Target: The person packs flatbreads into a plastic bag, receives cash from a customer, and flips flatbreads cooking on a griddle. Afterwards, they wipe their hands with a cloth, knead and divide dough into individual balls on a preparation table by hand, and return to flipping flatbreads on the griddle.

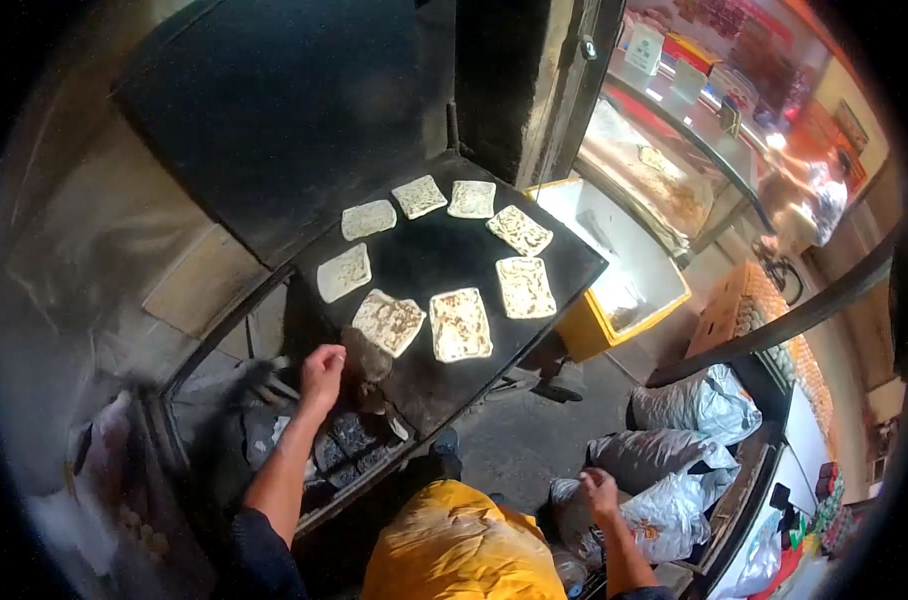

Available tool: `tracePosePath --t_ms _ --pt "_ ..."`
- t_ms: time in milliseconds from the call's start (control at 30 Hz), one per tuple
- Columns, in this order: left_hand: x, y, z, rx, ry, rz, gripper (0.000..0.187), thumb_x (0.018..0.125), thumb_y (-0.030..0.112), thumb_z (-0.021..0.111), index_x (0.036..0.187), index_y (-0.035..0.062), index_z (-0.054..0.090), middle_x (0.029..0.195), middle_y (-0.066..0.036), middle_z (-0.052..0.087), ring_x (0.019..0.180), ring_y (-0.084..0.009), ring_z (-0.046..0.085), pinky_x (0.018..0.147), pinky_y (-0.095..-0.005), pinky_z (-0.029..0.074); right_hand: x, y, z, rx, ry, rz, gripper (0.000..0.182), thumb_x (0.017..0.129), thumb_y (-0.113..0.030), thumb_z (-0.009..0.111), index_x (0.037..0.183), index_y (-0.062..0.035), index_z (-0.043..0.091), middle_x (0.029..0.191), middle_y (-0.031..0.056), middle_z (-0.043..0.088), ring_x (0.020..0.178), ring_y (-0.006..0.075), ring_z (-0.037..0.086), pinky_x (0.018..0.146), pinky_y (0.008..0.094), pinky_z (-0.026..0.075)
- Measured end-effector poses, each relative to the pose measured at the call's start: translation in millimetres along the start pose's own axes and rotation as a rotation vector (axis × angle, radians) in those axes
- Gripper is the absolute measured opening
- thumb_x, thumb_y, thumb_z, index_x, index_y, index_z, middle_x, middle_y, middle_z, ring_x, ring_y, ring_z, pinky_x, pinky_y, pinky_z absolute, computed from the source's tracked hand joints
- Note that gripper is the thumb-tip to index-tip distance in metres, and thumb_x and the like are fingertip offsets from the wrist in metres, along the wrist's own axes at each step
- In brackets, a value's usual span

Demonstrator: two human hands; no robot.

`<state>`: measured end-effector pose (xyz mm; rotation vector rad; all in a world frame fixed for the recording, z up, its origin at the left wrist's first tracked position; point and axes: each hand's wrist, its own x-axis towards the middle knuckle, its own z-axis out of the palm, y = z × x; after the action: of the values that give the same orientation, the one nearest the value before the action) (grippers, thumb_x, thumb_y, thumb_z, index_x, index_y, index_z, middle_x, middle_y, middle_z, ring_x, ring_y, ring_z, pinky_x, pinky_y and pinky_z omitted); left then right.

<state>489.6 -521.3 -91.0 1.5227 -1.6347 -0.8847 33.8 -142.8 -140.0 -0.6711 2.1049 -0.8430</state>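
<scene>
Several square browned flatbreads lie in a ring on a dark griddle (424, 270). My left hand (323, 376) is at the griddle's near left edge, fingers curled together; what it may hold is too small to make out. Just right of it a dark brown cloth or pad (368, 358) lies by the nearest left flatbread (389, 322). Another browned flatbread (461, 325) lies at the front edge. My right hand (600, 490) hangs low on the right, in front of silvery bags (664, 450), its fingers bent together, their contents hidden.
Beyond the griddle's right side stands a yellow-rimmed white bin (577, 335). A curved dark bar (774, 335) crosses the right side. Past the counter, a person (819, 200) stands at the far right. Egg trays (764, 305) are stacked at right.
</scene>
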Motion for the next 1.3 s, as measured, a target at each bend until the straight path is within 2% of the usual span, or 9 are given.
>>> tracePosePath --t_ms 300,367,567,667,800,1000,1067,1200,1300 --pt "158 -5 32 0.382 -0.111 0.131 0.046 0.084 0.013 0.068 0.126 0.0047 0.052 0.129 -0.022 0.051 0.121 -0.0411 0.048 0.1 -0.0465 0.041 -41 8 73 -0.578 -0.341 0.225 0.029 0.091 -0.034 0.059 0.1 -0.0089 0.071 0.097 0.0185 0.07 0.09 0.0358 0.067 0.076 0.0408 0.052" --pt "179 -8 45 0.432 -0.103 0.143 0.057 0.082 0.02 0.072 0.13 0.0041 0.048 0.135 -0.024 0.046 0.126 -0.0429 0.043 0.102 -0.047 0.039 -44 61 74 -0.669 -0.367 -0.08 0.033 0.089 -0.037 0.06 0.097 -0.0069 0.072 0.095 0.019 0.07 0.091 0.0349 0.067 0.077 0.0418 0.053" --pt "208 16 53 0.798 -0.185 0.147 0.046 0.08 0.032 0.071 0.114 0.0045 0.057 0.119 -0.021 0.056 0.105 -0.0408 0.058 0.086 -0.0499 0.047 -20 -9 80 -0.635 -0.436 0.33 0.041 0.086 -0.046 0.055 0.098 -0.0091 0.07 0.1 0.0201 0.067 0.095 0.0412 0.064 0.079 0.0461 0.051" --pt "227 9 37 0.819 -0.192 0.293 0.022 0.086 0.024 0.062 0.096 0.0044 0.06 0.089 -0.02 0.066 0.084 -0.0414 0.065 0.071 -0.0496 0.051 -16 -50 94 -0.5 -0.279 0.103 0.034 0.089 -0.038 0.053 0.093 -0.0085 0.069 0.097 0.021 0.067 0.092 0.0412 0.064 0.077 0.0474 0.051" --pt "262 20 -18 -0.243 -0.026 -0.158 0.012 0.095 0.015 0.054 0.093 0.0029 0.057 0.09 -0.012 0.069 0.084 -0.0239 0.068 0.074 -0.0349 0.052 3 -34 104 -0.461 -0.332 0.158 0.029 0.088 -0.034 0.055 0.092 -0.0097 0.069 0.096 0.0214 0.066 0.093 0.0402 0.064 0.076 0.0459 0.051" --pt "259 -25 -30 0.31 -0.153 0.114 0.045 0.093 0.023 0.064 0.131 0.0059 0.05 0.118 -0.013 0.061 0.107 -0.0255 0.061 0.091 -0.0415 0.048 26 -17 107 -0.791 -0.44 -0.382 0.018 0.088 -0.016 0.067 0.1 -0.0023 0.067 0.089 0.0102 0.07 0.081 0.0164 0.063 0.072 0.0304 0.051" --pt "243 -23 -18 0.396 -0.306 -0.013 0.056 0.089 0.027 0.068 0.136 0.0046 0.046 0.133 -0.017 0.053 0.111 -0.031 0.059 0.095 -0.0429 0.046 22 -28 109 -0.154 -0.344 -0.09 0.017 0.088 -0.016 0.067 0.097 -0.0023 0.068 0.087 0.0096 0.068 0.08 0.0176 0.063 0.072 0.0304 0.051" --pt "254 -76 7 0.551 -0.329 -0.067 0.082 0.083 0.033 0.073 0.149 0.007 0.031 0.155 -0.022 0.026 0.14 -0.0366 0.033 0.112 -0.0424 0.032 21 -45 110 -0.242 -0.278 0.216 0.018 0.087 -0.016 0.069 0.099 -0.0026 0.068 0.091 0.0094 0.069 0.086 0.0181 0.065 0.074 0.0296 0.051" --pt "269 -62 6 0.543 -0.356 -0.148 0.086 0.077 0.035 0.076 0.145 0.0017 0.035 0.147 -0.023 0.037 0.138 -0.0358 0.034 0.114 -0.04 0.028 21 -45 103 -0.363 -0.299 0.189 0.027 0.087 -0.028 0.067 0.104 -0.0073 0.069 0.1 0.012 0.069 0.094 0.0251 0.066 0.08 0.0323 0.052"
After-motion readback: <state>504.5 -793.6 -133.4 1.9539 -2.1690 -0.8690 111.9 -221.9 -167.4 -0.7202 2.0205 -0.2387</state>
